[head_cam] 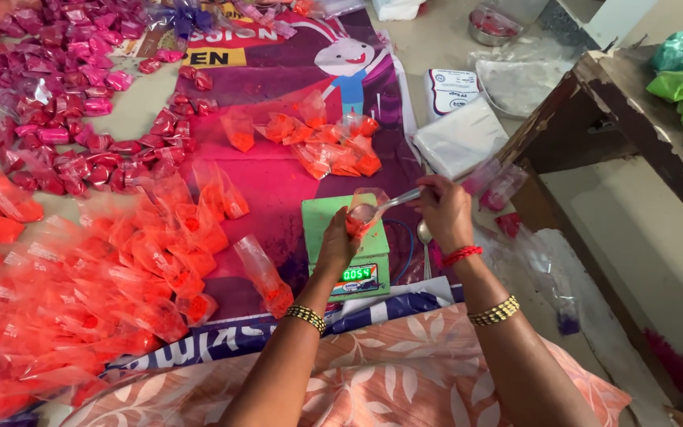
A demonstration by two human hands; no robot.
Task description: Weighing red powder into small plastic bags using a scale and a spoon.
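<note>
On the green digital scale (347,245) at centre stands a small clear pouch (363,212) with orange powder in its bottom. Left hand (337,247): grip closed around the pouch from below, fingers curled, wrist bent upward, forearm reaching in from the lower edge. Right hand (444,212): grip pinched on the handle of a metal spoon (385,205), bowl held at the pouch mouth, wrist arched. A second spoon (424,237) lies just beside the scale. Filled orange pouches (81,285) are heaped to the left; pink pouches (65,87) lie beyond them. White packets (460,134) rest further right.
</note>
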